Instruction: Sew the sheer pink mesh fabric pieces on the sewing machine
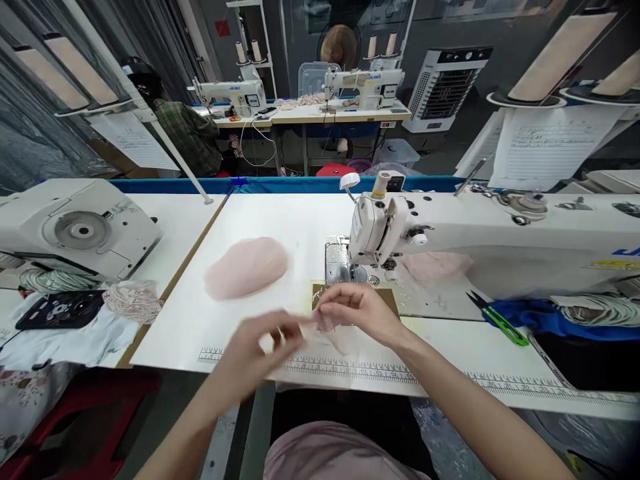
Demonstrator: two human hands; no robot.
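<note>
Grip first: the right hand (357,310) pinches the fabric piece (327,330) between thumb and fingertips. The left hand (255,350), at its 9 o'clock, is blurred, fingers curled at the cloth's other edge, and I cannot tell whether they have closed on it. The piece sits just above the near edge of the counter (280,213), at 6 o'clock from the needle plate (337,267). It looks pale pink, thin and half sheer, so it is probably very light and limp, apt to fold or slide on the smooth top. A pinch at two opposite edges, keeping it lightly taut, seems the best hold. By size, the counter is flat, white and glossy, with a printed ruler strip (350,367) along its front. The sewing machine (490,233) is hard, cream-coloured and rounded, stretching away toward 3 o'clock. A soft, domed pink stack (247,267) lies at 10 o'clock from the hands, well apart from them. Green-handled snips (500,320) lie at 3 o'clock, slim and pointed.
</note>
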